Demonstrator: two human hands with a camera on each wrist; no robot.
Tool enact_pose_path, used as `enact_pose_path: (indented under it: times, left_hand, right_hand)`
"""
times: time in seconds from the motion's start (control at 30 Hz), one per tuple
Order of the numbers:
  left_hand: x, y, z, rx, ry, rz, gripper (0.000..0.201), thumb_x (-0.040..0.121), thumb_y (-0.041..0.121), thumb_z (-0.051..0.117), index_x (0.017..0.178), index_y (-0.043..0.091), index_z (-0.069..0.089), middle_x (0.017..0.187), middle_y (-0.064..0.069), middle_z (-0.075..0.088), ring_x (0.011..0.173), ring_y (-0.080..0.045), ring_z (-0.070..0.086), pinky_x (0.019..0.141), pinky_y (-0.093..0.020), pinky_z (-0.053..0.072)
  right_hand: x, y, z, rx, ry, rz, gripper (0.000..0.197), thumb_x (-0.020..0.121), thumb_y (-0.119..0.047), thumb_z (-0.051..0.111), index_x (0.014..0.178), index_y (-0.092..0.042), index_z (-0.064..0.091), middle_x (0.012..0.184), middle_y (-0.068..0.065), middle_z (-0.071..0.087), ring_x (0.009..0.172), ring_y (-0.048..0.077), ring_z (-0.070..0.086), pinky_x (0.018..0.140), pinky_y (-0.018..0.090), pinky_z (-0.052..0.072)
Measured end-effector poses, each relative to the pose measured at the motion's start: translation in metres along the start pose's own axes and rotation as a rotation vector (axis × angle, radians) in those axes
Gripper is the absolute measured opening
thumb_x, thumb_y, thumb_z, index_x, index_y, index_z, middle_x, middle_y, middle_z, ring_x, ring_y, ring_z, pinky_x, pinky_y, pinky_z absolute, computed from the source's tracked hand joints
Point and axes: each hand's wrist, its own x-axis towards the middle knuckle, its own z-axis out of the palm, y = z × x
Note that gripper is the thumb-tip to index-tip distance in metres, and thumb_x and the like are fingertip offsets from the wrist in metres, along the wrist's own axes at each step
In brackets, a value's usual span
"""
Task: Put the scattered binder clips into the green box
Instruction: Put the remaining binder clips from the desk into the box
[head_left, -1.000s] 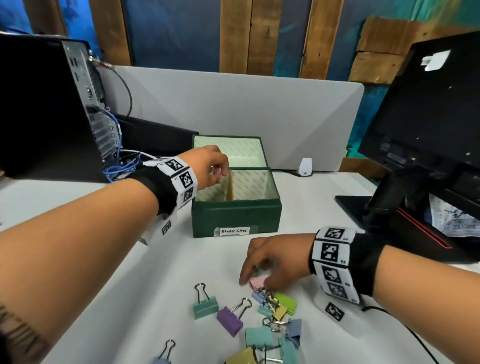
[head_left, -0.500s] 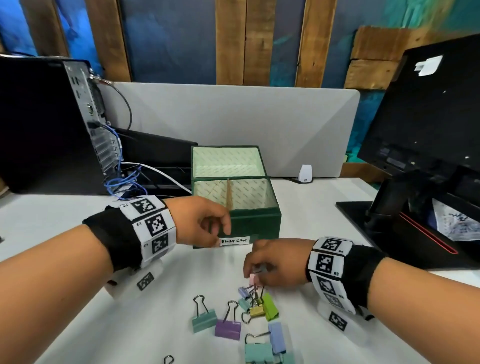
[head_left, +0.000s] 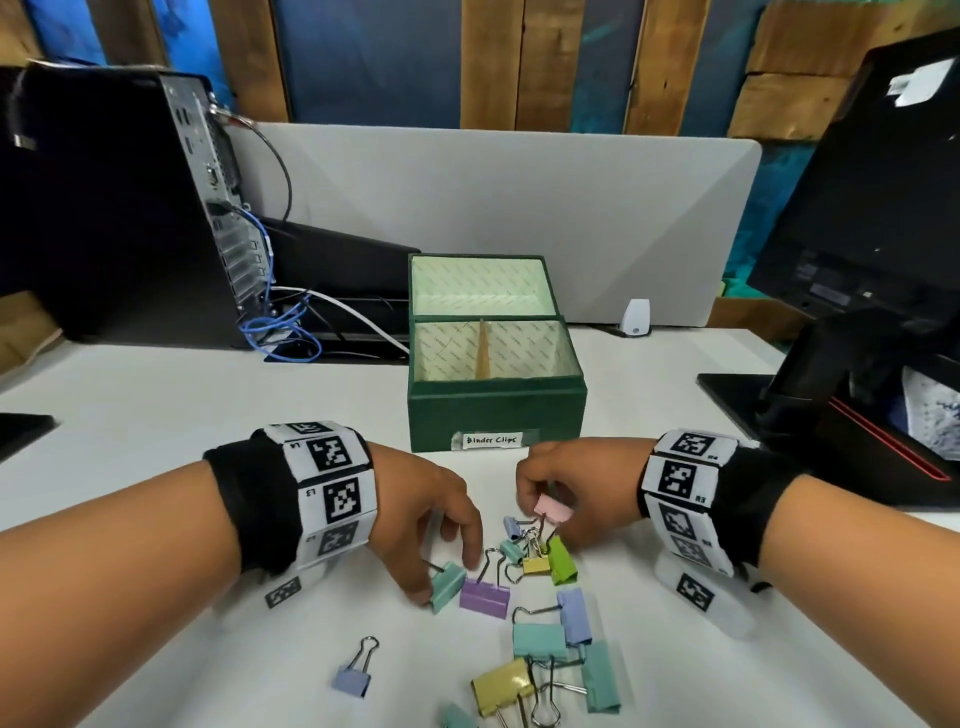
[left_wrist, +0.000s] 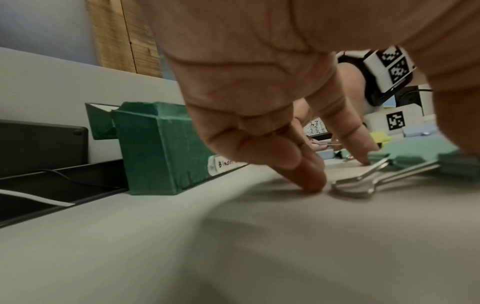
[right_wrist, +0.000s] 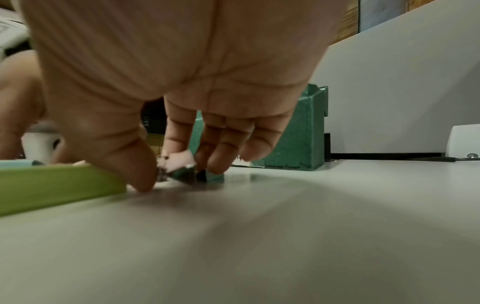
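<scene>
Right hand (head_left: 569, 486) pinching pink clip (head_left: 553, 508); left hand (head_left: 426, 525) closing on teal clip (head_left: 448, 587), grip unclear. Lift clear of tangled wire handles, then drop inside green box (head_left: 496, 415) near table's (head_left: 156, 415) far edge.

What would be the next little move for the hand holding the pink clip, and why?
Probably lift it and carry it to the green box. The right hand pinches the pink clip just above the pile, the box stands open right behind it, and its compartments look empty. The left hand is busy at a teal clip.
</scene>
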Motion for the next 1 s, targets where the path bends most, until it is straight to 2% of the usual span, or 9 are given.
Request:
enact_pose_path:
  times: [0.1,0.23,0.4,0.5,0.6,0.7,0.83,0.93,1.0]
  left_hand:
    - [-0.001,0.002,0.0,-0.004,0.022,0.025,0.043,0.073,0.034,0.074,0.112,0.044,0.059,0.111,0.011,0.051,0.093,-0.013,0.06,0.085,-0.026,0.051]
    - [-0.003,0.005,0.002,0.024,0.02,0.008,0.049,0.066,0.047,0.077,0.112,0.043,0.057,0.108,0.015,0.052,0.094,-0.009,0.057,0.085,-0.025,0.05]
    - [0.006,0.008,0.007,0.106,0.06,-0.017,0.043,0.072,0.041,0.074,0.111,0.032,0.057,0.107,0.01,0.055,0.087,-0.009,0.053,0.072,-0.02,0.045]
    - [0.002,0.004,0.0,0.07,0.116,-0.058,0.039,0.073,0.04,0.072,0.107,0.031,0.058,0.098,0.012,0.058,0.085,-0.008,0.056,0.074,-0.021,0.048]
    - [-0.012,-0.006,-0.019,-0.001,0.29,-0.079,0.034,0.073,0.038,0.072,0.104,0.031,0.059,0.097,0.011,0.06,0.088,-0.01,0.061,0.079,-0.024,0.051]
    - [-0.026,-0.026,-0.043,-0.127,0.528,-0.118,0.033,0.071,0.035,0.075,0.1,0.031,0.059,0.086,0.01,0.06,0.08,-0.013,0.062,0.072,-0.025,0.05]
    - [-0.034,-0.047,-0.062,-0.369,0.818,-0.132,0.032,0.07,0.024,0.078,0.096,0.028,0.059,0.072,0.005,0.063,0.061,-0.01,0.057,0.066,-0.025,0.048]
    - [-0.03,-0.052,-0.07,-0.468,0.933,-0.144,0.036,0.071,0.019,0.078,0.102,0.021,0.059,0.075,-0.002,0.067,0.063,-0.013,0.06,0.07,-0.03,0.052]
    - [-0.023,-0.052,-0.074,-0.485,0.959,-0.146,0.037,0.071,0.019,0.078,0.103,0.02,0.059,0.079,-0.004,0.07,0.066,-0.014,0.061,0.073,-0.032,0.054]
  right_hand:
    - [-0.002,0.0,0.0,0.034,0.05,0.05,0.028,0.072,-0.02,0.071,0.086,-0.024,0.048,0.102,-0.006,0.057,0.085,0.018,0.054,0.073,0.032,0.049]
    - [-0.001,0.0,-0.001,-0.022,0.06,0.076,0.02,0.078,-0.017,0.065,0.083,-0.024,0.046,0.088,-0.007,0.053,0.073,0.013,0.046,0.055,0.021,0.037]
    - [0.001,0.003,-0.003,-0.021,0.133,0.074,0.024,0.079,-0.016,0.06,0.07,-0.03,0.042,0.085,-0.009,0.051,0.079,0.016,0.051,0.068,0.026,0.044]
    - [-0.001,0.006,-0.006,0.024,0.268,0.082,0.016,0.08,-0.015,0.056,0.081,-0.028,0.046,0.083,-0.012,0.044,0.079,0.016,0.049,0.066,0.024,0.041]
    - [-0.004,0.005,-0.012,0.099,0.392,0.079,0.016,0.081,-0.013,0.054,0.09,-0.025,0.047,0.093,-0.006,0.048,0.083,0.017,0.05,0.069,0.024,0.042]
    - [0.0,-0.002,-0.03,0.101,0.462,0.061,0.018,0.085,-0.013,0.055,0.1,-0.023,0.051,0.096,-0.004,0.054,0.086,0.017,0.054,0.073,0.027,0.047]
    - [0.024,-0.01,-0.068,0.057,0.535,0.091,0.016,0.089,-0.015,0.055,0.103,-0.022,0.054,0.073,-0.017,0.042,0.065,0.002,0.044,0.052,0.014,0.031]
    - [0.053,-0.015,-0.087,0.093,0.601,0.112,0.021,0.087,-0.014,0.058,0.107,-0.021,0.055,0.073,-0.013,0.044,0.07,0.013,0.049,0.051,0.018,0.031]
    - [0.07,-0.016,-0.092,0.133,0.567,0.166,0.035,0.084,-0.019,0.066,0.116,-0.023,0.054,0.079,-0.008,0.051,0.078,0.016,0.051,0.053,0.022,0.034]
